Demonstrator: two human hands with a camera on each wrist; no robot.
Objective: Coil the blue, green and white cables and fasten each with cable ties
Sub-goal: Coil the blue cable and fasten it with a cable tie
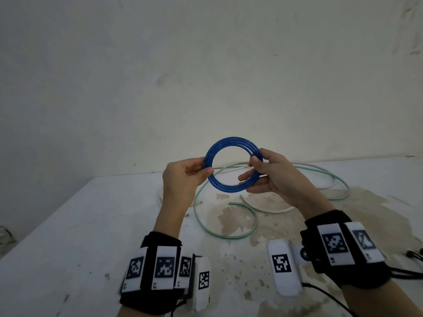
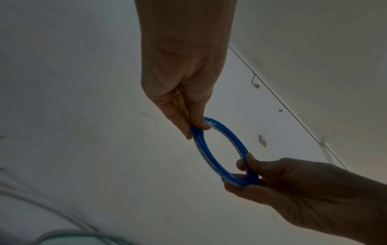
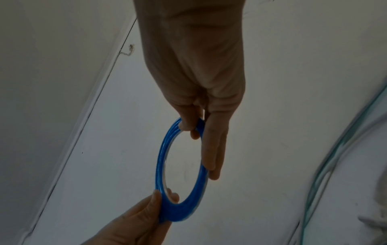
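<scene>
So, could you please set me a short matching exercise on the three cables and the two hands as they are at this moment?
Things:
1. blue cable
2. green cable
3. white cable
4. left hand

States:
A. lies loose on the table, its near loop closest to the wrists
B. wound in a ring, held up between both hands
C. pinches the ring's left side
D. lies loose on the table, one end below the right hand

Pairs: 1-B, 2-A, 3-D, 4-C

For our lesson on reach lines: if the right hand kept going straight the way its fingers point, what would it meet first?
Probably the left hand: the right hand points leftward across the blue cable coil both hold. Depth is uncertain.
</scene>
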